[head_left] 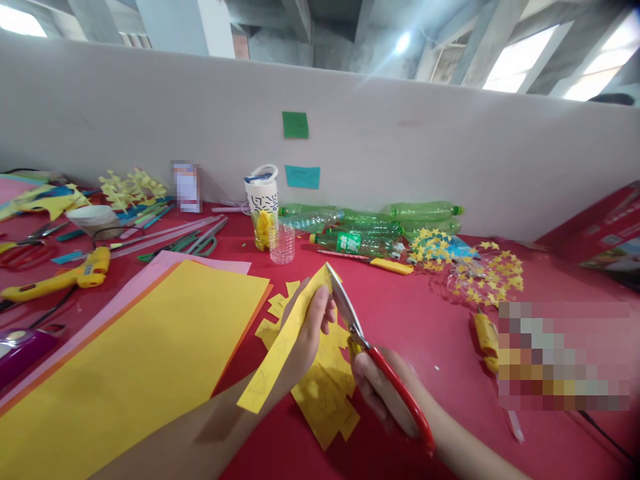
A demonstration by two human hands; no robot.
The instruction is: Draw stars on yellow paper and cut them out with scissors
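Observation:
A long yellow paper strip (pixel 273 373) with faint pencil marks is pinched in my left hand (pixel 313 323), slanting from lower left up to its top end. My right hand (pixel 377 383) is closed on scissors (pixel 395 387) with red and yellow handles. The scissor blades point up and left, their tips at the strip's upper end. Beneath both hands, cut yellow paper pieces (pixel 327 400) lie in a loose pile on the red table (pixel 425 427). Large yellow sheets (pixel 150 333), with orange and pink ones under them, are left of my left hand.
Green plastic bottles (pixel 425 212), a patterned cup (pixel 263 200) and a yellow cutter (pixel 393 266) lie toward the white partition (pixel 200 113). Yellow star decorations (pixel 493 277) are at right. A yellow glue gun (pixel 95 267) and green scissors (pixel 203 243) are at left.

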